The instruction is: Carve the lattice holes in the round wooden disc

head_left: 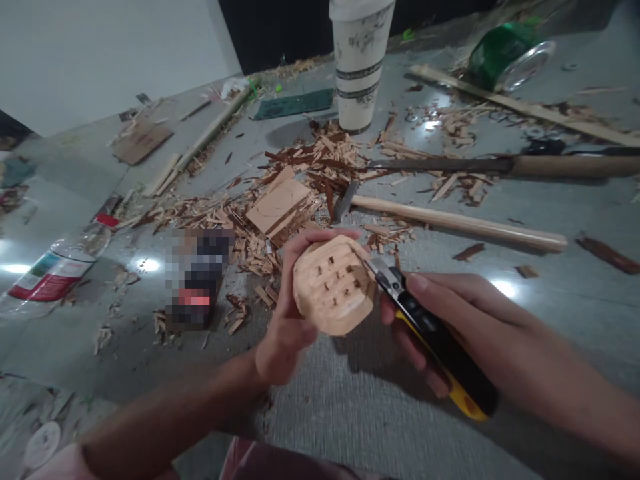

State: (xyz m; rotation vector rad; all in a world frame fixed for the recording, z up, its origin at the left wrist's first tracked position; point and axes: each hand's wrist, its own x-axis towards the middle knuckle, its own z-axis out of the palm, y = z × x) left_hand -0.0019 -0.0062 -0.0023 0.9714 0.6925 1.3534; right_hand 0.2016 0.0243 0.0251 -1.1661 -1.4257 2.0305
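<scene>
In the middle of the view my left hand (287,320) is wrapped round a pale, roughly round wood piece (334,285) with several small dark holes in its face. Its edge is cut into flat facets. My right hand (445,320) grips a black and yellow utility knife (440,347), thumb on top of the handle. The knife's blade end lies at the upper right edge of the wood piece, where it seems to touch. Part of my left hand's fingers is hidden behind the wood.
Wood shavings surround a flat wood block (277,203). Beyond are a chisel-like tool with a wooden handle (575,167), a wooden-handled tool (465,223), a paper cup (361,67) and a green can (505,57). A plastic bottle (53,270) lies left, near a blurred-out object (200,277).
</scene>
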